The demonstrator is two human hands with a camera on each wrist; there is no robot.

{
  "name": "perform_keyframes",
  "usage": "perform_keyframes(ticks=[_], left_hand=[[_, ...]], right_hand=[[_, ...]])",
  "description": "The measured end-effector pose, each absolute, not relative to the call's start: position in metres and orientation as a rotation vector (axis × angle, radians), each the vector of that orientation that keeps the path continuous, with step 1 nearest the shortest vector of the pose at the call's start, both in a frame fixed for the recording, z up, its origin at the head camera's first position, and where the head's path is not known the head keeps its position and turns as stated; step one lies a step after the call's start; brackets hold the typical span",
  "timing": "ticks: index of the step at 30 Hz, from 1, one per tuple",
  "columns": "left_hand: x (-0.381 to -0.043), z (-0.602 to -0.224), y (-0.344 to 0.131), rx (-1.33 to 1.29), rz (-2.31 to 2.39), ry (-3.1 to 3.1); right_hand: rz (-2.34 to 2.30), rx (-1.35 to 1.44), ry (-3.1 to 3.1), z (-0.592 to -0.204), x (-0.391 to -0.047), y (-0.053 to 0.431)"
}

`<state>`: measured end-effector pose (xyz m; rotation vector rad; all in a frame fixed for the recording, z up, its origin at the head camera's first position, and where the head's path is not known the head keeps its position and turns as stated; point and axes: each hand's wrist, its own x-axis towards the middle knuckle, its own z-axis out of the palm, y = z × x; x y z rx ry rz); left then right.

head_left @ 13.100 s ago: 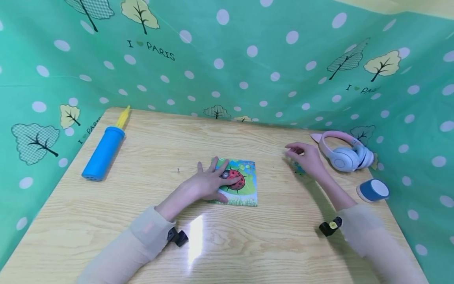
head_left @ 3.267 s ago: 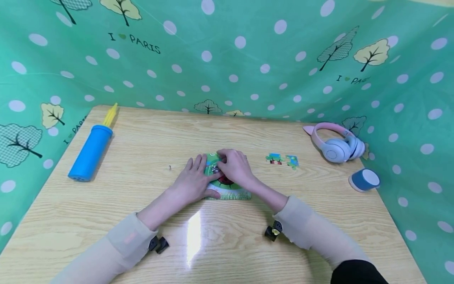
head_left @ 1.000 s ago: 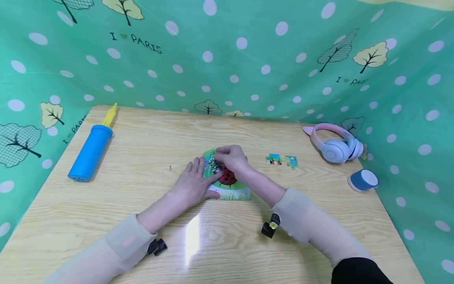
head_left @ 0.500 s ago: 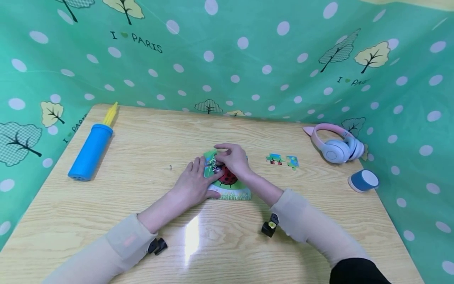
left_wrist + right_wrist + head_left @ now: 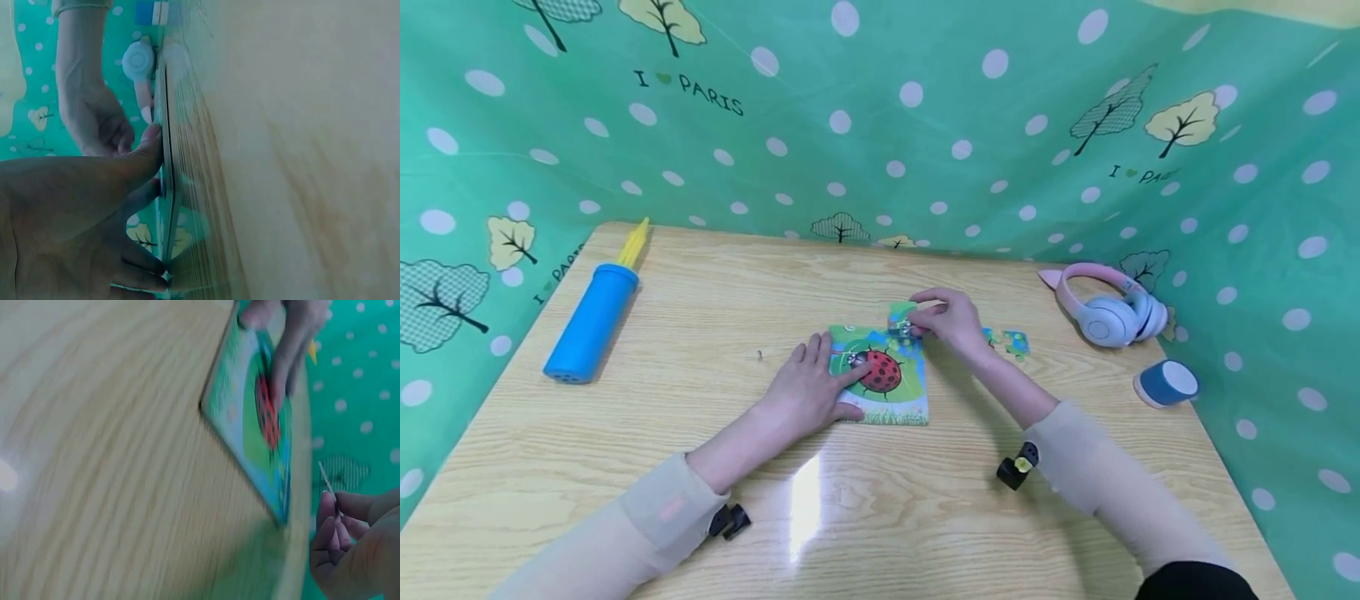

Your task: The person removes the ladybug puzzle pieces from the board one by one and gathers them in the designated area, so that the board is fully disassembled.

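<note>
A square jigsaw puzzle board (image 5: 895,407) with a red ladybug picture lies flat on the table. My left hand (image 5: 805,392) rests over its left side, fingers stretched out and thumb along the near edge. My right hand (image 5: 951,323) pinches a small green and blue puzzle piece (image 5: 901,315) at the board's back right edge. The right wrist view shows that thin piece (image 5: 326,476) edge-on, raised between thumb and fingertips. Loose puzzle pieces (image 5: 1017,342) lie to the right, partly behind my right hand. The board's underside edge (image 5: 167,206) shows in the left wrist view.
A blue hand pump (image 5: 593,325) with a yellow nozzle lies at the left. Pink and white headphones (image 5: 1108,321) sit at the back right, with a blue and white cylinder (image 5: 1167,383) in front of them. A patterned green curtain (image 5: 880,125) hangs behind the table.
My right hand has moved right from the board's upper left part to its back right edge, with a puzzle piece in its fingers. The left hand has stayed on the board.
</note>
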<state>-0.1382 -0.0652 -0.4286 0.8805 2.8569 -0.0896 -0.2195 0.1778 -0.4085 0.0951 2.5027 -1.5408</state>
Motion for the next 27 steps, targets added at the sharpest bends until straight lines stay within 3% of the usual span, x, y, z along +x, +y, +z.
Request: perform_keyframes(ticks=[11, 27], left_hand=[[-0.139, -0.430, -0.073, 0.865, -0.094, 2.871], [-0.140, -0.426, -0.069, 0.873, -0.039, 2.865]], right_hand=[[-1.293, 0.133, 2.637, -0.413, -0.223, 0.235], [-0.969, 0.032, 2.906, -0.436, -0.220, 0.239]])
